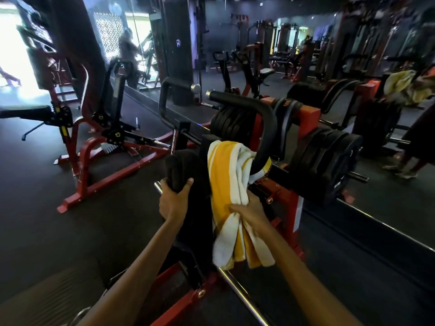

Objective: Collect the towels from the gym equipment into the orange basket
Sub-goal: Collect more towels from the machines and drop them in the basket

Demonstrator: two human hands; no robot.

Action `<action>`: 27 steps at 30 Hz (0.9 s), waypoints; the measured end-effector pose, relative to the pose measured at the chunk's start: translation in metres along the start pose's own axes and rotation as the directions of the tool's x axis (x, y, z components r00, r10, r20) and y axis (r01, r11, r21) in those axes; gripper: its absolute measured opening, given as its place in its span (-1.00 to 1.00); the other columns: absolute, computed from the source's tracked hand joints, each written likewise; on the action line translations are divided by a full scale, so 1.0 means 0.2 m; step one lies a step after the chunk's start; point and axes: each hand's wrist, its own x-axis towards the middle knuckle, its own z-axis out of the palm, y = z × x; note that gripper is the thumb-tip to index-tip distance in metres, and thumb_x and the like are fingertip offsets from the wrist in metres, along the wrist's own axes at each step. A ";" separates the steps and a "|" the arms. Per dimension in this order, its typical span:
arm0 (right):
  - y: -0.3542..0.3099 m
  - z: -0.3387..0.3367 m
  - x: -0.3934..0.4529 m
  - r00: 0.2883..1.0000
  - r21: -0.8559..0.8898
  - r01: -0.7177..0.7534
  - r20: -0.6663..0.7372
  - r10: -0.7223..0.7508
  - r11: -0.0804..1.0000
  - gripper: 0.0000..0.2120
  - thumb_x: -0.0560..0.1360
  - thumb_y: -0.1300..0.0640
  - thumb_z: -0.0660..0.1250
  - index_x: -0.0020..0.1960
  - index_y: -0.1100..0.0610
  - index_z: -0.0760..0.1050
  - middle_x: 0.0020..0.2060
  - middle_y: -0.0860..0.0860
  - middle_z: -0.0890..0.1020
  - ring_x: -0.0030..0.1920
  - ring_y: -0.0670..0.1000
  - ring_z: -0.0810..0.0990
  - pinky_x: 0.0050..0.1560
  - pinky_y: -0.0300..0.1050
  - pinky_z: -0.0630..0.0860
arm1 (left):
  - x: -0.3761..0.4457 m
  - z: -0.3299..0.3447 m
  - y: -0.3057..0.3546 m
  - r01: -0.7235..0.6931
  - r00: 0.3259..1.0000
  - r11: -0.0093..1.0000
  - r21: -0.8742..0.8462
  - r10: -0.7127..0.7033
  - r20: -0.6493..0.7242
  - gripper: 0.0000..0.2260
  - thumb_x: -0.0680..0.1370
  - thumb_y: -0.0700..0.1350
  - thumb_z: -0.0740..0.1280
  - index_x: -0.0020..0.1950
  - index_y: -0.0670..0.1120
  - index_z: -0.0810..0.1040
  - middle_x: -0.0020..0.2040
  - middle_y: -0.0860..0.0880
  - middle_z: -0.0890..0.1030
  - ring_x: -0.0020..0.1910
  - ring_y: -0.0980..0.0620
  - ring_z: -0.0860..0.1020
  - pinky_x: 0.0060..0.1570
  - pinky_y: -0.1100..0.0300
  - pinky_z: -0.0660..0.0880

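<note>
I am watching my right hand [249, 211], its fingers [236, 208] clenching the yellow-and-white towel [226, 184] partway down its hanging length, while my left hand [173, 201] is gripping the black pad [186, 165] just to its left. The towel is draping over the curved black handle [266, 128] of the red machine [286, 196], its upper fold tucking behind the bar; pulling straight down is likely snagging it there. No orange basket is showing, so I am risking dropping the loose tail onto the floor [47, 220].
</note>
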 end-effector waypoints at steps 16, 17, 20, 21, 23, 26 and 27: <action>-0.15 0.21 0.11 0.944 -0.119 -0.038 -0.330 -0.003 0.992 -0.30 0.39 0.14 0.42 0.42 0.18 0.17 0.11 0.15 0.56 0.11 0.23 0.56 -0.05 -0.04 0.47 | 0.12 0.08 -0.03 0.117 0.992 0.987 -0.112 -0.110 0.064 -0.38 0.38 0.15 0.46 0.29 -0.14 0.38 0.20 -0.15 0.56 0.17 -0.17 0.54 0.20 -0.06 0.48; -0.15 0.21 0.09 0.949 -0.155 -0.033 -0.314 -0.018 0.987 -0.26 0.38 0.14 0.42 0.46 0.14 0.13 0.15 0.14 0.56 0.14 0.22 0.55 -0.02 -0.05 0.45 | 0.13 0.09 -0.04 0.114 0.992 0.987 -0.113 -0.107 0.071 -0.38 0.37 0.15 0.46 0.28 -0.13 0.38 0.19 -0.14 0.56 0.15 -0.16 0.55 0.19 -0.07 0.49; -0.14 0.17 0.05 0.965 -0.224 0.000 -0.256 -0.058 0.975 -0.25 0.39 0.17 0.42 0.48 0.09 0.14 0.14 0.10 0.57 0.13 0.17 0.56 -0.07 -0.15 0.38 | 0.14 0.10 -0.05 0.124 0.988 0.982 -0.139 -0.109 0.109 -0.42 0.35 0.14 0.48 0.23 -0.12 0.40 0.14 -0.12 0.57 0.09 -0.12 0.56 0.14 -0.02 0.52; -0.14 0.16 0.04 0.969 -0.249 0.011 -0.237 -0.072 0.968 -0.26 0.39 0.17 0.43 0.47 0.10 0.15 0.13 0.09 0.58 0.11 0.17 0.57 -0.09 -0.17 0.37 | 0.13 0.11 -0.06 0.136 0.985 0.978 -0.160 -0.115 0.130 -0.44 0.35 0.12 0.49 0.22 -0.12 0.42 0.11 -0.10 0.58 0.07 -0.08 0.56 0.11 0.04 0.52; -0.13 0.15 0.01 0.971 -0.315 0.049 -0.206 -0.119 0.948 -0.27 0.37 0.17 0.45 0.44 0.10 0.18 0.12 0.08 0.59 0.09 0.16 0.59 -0.11 -0.18 0.38 | 0.12 0.11 -0.07 0.166 0.976 0.966 -0.196 -0.132 0.174 -0.47 0.34 0.10 0.50 0.19 -0.12 0.46 0.06 -0.05 0.57 0.01 -0.02 0.54 0.00 0.14 0.49; -0.11 0.14 0.00 0.980 -0.415 0.070 -0.142 -0.141 0.907 -0.18 0.36 0.11 0.47 0.49 0.08 0.11 0.20 0.07 0.57 0.16 0.16 0.56 0.01 -0.10 0.44 | 0.10 0.11 -0.11 0.206 0.963 0.948 -0.243 -0.153 0.220 -0.50 0.32 0.08 0.52 0.15 -0.10 0.50 0.05 -0.04 0.60 0.02 -0.02 0.57 0.03 0.11 0.52; -0.11 0.14 -0.01 0.982 -0.452 0.086 -0.112 -0.153 0.888 -0.14 0.36 0.10 0.48 0.51 0.07 0.07 0.21 0.07 0.56 0.18 0.17 0.55 0.07 -0.05 0.45 | 0.09 0.11 -0.12 0.216 0.960 0.943 -0.253 -0.159 0.230 -0.51 0.31 0.08 0.53 0.14 -0.09 0.51 0.06 -0.05 0.61 0.04 -0.03 0.58 0.08 0.07 0.54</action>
